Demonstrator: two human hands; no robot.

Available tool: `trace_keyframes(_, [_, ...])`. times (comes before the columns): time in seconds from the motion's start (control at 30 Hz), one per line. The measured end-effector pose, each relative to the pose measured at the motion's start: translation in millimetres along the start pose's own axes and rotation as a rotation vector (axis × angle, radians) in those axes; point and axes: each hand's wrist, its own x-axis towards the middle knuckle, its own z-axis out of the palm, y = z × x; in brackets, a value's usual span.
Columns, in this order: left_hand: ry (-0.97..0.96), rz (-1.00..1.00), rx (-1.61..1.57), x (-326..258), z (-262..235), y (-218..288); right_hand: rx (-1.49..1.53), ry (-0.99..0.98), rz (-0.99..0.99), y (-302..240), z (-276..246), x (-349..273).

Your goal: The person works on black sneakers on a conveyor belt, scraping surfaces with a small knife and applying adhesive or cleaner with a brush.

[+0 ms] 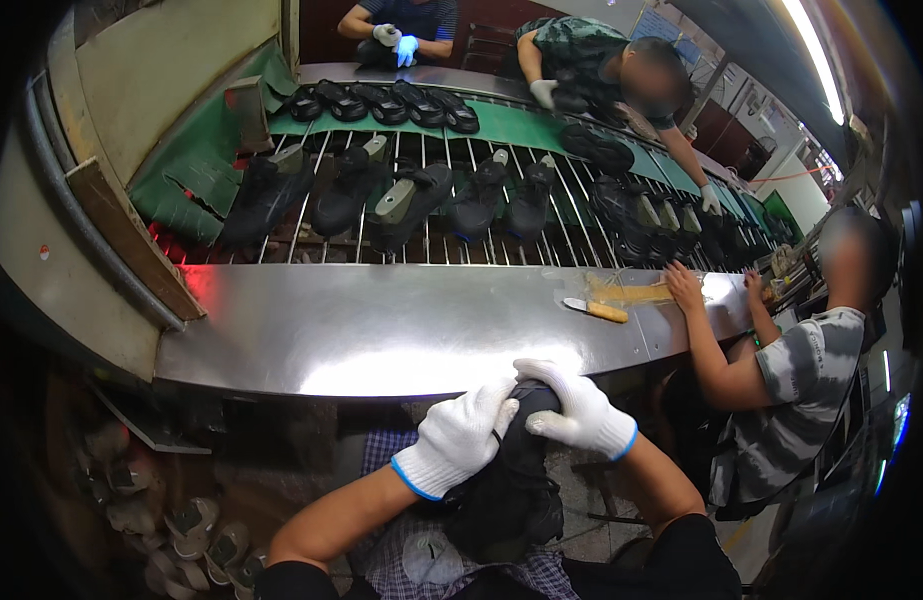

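Observation:
A black shoe point(507, 500), held upright above my lap, lies between both hands. My left hand point(457, 437), in a white knit glove with a blue cuff, is closed round its left side near the upper end. From the right, my right hand point(582, 408), gloved the same way, wraps over the same end with its thumb pressed on the black material. The fingertips behind the shoe are hidden. Just beyond my hands runs a shiny metal ledge point(382, 320). On it, ahead and to the right, lies a knife point(596, 310) with a yellow handle.
Past the ledge, a conveyor of metal rods point(442, 160) carries several black shoes on lasts. More black shoes point(392, 102) sit on a green belt point(512, 120) behind. Three people work around the line, one point(802, 390) close on my right. Lasts point(197, 525) lie low at left.

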Motion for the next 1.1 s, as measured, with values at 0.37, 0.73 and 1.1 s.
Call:
trace_keyframes(0.37, [-0.096,-0.080,0.029,6.0,-8.7,-16.7,-0.468,0.008,-0.235,-78.6,31.5,-62.4])
trace_keyframes(0.73, [-0.127,-0.264,-0.077,2.7,-13.1,-77.4,1.527,-0.240,-0.086,13.6,44.0,-61.0])
trace_keyframes(1.1, [-0.225,-0.298,-0.087,11.7,-22.6,-85.2,0.514,0.195,0.360,-19.3,7.4,-31.5])
